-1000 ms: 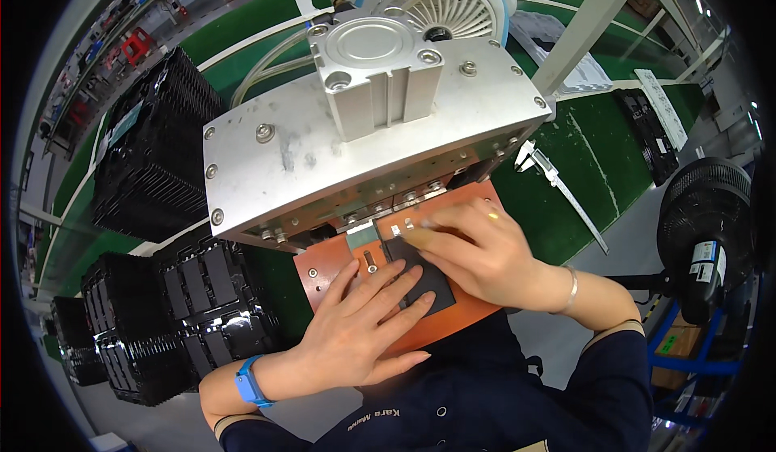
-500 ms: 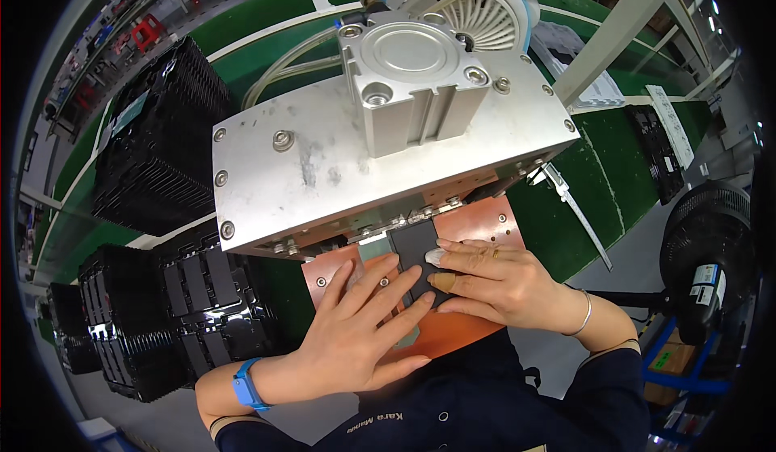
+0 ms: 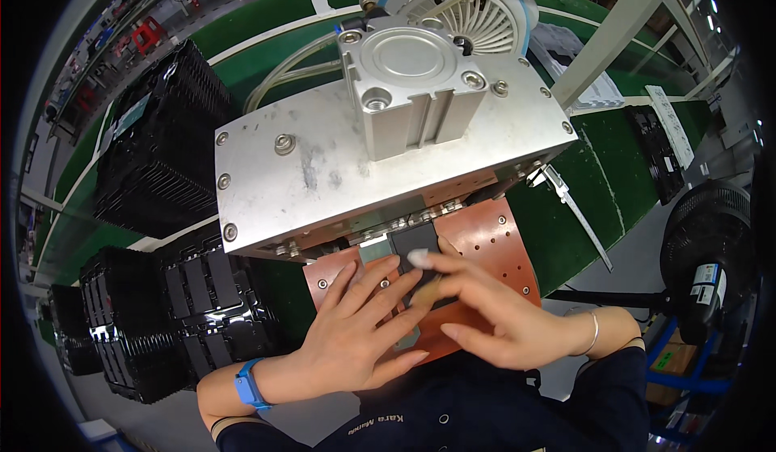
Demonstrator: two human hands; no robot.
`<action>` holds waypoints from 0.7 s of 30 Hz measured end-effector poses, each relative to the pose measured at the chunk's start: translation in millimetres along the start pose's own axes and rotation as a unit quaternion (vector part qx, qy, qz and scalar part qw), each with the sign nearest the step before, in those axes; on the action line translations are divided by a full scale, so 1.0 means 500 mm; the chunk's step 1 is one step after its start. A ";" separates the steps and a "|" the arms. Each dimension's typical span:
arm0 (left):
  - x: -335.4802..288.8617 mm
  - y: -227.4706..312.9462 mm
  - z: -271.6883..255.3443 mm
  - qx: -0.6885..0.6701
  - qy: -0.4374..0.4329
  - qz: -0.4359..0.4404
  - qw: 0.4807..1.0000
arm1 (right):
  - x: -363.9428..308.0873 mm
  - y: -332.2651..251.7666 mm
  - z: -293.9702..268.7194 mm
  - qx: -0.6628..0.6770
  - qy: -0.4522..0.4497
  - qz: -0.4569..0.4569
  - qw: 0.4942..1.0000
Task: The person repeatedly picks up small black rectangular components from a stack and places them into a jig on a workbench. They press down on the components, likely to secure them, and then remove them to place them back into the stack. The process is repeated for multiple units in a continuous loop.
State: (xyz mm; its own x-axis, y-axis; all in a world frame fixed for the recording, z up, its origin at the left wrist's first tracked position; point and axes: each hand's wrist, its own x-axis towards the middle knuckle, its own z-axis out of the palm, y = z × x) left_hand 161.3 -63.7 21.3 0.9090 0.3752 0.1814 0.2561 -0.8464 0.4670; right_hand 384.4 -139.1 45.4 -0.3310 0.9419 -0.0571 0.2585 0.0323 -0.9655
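Observation:
A dark grey flat rectangular piece [image 3: 415, 242] lies on the copper-coloured base plate [image 3: 489, 246] of a metal press [image 3: 323, 165], just below its front edge. My left hand [image 3: 356, 335] rests with fingers spread across the left part of the base plate, its fingertips at the left side of the grey piece. My right hand [image 3: 505, 319] is over the right side of that piece, fingers apart and slightly blurred. One fingertip wears a white cover, another a tan one. Whether the right fingertips touch the piece, I cannot tell. Beside the grey piece shows a pale greenish strip [image 3: 374, 248].
Stacked black trays [image 3: 166, 137] stand at the left, with more black trays [image 3: 214, 302] nearer me. A caliper [image 3: 570, 201] lies on the green mat right of the press. A black fan [image 3: 703, 250] stands at far right; a white fan [image 3: 477, 16] sits behind the press.
My right hand has turned and shifted toward me, its thumb moving away from the grey piece and its fingers spreading. My left hand has stayed in place.

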 end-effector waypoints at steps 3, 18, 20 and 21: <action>0.003 0.003 0.000 -0.004 0.015 0.003 1.000 | 0.003 -0.002 -0.026 0.260 0.070 0.098 0.958; -0.033 0.042 -0.045 -0.544 0.105 -0.277 0.785 | 0.030 -0.002 0.030 0.169 0.073 0.002 0.983; -0.093 0.046 -0.049 -0.551 0.140 -0.292 0.769 | 0.021 -0.007 0.041 0.175 0.055 -0.003 0.983; -0.135 0.038 -0.050 -0.481 0.193 -0.313 0.796 | 0.015 -0.013 0.037 0.181 0.057 0.011 0.982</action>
State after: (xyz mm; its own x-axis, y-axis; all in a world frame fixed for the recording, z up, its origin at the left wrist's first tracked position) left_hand 96.6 -95.4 39.5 0.4865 0.8548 -0.1810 0.0795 0.1630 0.9834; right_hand 363.5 -138.2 46.5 -0.2201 0.9729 -0.0707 -0.0819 -0.0907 -0.9925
